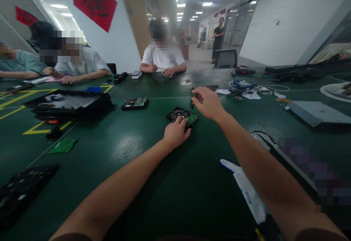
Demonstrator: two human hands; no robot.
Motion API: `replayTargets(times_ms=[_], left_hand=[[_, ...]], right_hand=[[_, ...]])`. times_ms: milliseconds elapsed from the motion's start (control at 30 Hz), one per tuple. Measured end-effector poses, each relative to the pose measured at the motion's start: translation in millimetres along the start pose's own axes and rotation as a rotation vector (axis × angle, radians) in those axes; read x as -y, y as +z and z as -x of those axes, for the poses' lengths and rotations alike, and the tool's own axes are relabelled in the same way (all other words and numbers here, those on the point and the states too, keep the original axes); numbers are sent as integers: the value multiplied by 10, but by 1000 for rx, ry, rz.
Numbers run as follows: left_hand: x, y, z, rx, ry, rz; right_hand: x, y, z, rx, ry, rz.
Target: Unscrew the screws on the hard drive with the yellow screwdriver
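My left hand (177,133) rests at the near edge of an opened hard drive (175,113), fingertips pressing on its green circuit board (192,117) and thumb by the near side. The drive lies flat, its black case and round metal parts showing. Just beyond its right side, my right hand (208,102) pinches a dark green screwdriver (191,101) that stands nearly upright. The screwdriver's tip is too small to make out. Left of these, a second hard drive (135,103) with a green board lies on the dark green table (153,182).
At left are a black tray (68,104), a loose green circuit board (63,145) and a black panel (24,186). A white glove (248,189) lies under my right forearm. Rightward are a grey metal box (319,113) and cables (270,89). A person (163,56) sits opposite.
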State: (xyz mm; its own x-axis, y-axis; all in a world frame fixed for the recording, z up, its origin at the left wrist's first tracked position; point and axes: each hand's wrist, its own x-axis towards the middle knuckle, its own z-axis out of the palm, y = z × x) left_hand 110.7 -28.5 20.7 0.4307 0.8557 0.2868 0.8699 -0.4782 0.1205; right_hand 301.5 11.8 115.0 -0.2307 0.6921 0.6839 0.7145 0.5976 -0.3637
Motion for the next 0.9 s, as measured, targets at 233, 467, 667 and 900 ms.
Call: replayTargets(times_ms=[233,467,667,900], left_hand=[[13,5,3,-7,-5,1],[40,-8,-13,18,-9,-3],[210,-43,-73,44,103,-12],[333,1,-81,8,173,-17]], right_hand=[[-37,14,10,-43,94,-49],[-21,18,21,-19,15,-2],[-95,55,24,-63,80,-52],[-86,79,32,-45,-11,-42]])
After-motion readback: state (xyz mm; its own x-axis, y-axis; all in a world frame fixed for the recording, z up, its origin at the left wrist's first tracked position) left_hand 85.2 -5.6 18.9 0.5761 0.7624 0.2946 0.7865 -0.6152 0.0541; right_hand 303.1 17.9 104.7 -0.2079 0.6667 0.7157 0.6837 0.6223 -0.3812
